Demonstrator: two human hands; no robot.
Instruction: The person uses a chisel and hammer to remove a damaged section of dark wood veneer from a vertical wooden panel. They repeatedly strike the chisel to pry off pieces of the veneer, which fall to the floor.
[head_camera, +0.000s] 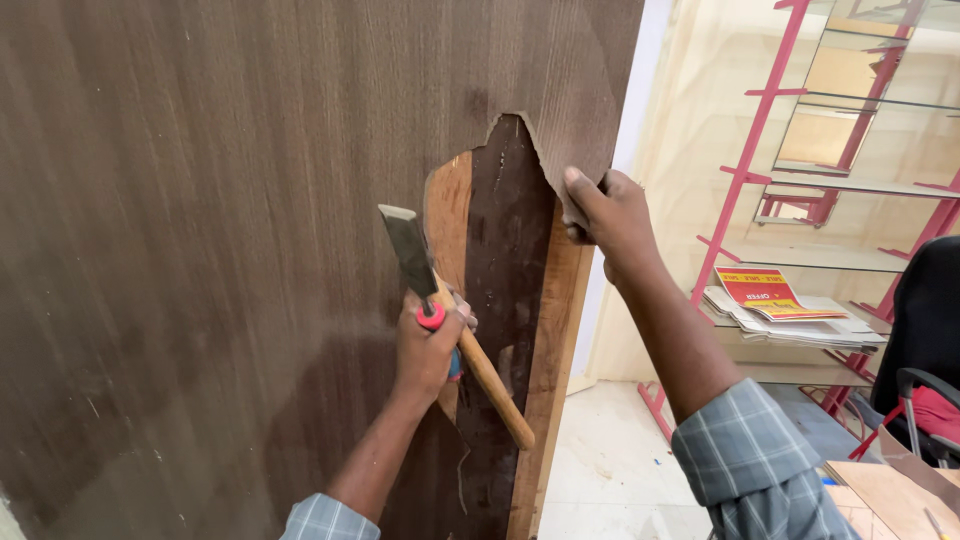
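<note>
A tall panel faced with dark brown laminate (200, 250) stands in front of me. Near its right edge the laminate is torn away, baring glue-stained wood (505, 250) and a lighter wooden strip (550, 340). My left hand (428, 350) is shut on a chisel (408, 250) with a flat metal blade pointing up and a red collar. The same hand also holds a wooden handle (495, 390) that slants down to the right. My right hand (610, 215) pinches the torn laminate edge (560, 150) at the panel's right side.
To the right stands a pink metal rack (745, 175) with glass shelves, one bearing a stack of papers (790, 315). A black chair (925, 330) sits at far right, with plywood pieces (885, 495) below it. Pale floor tiles (600, 460) lie beside the panel.
</note>
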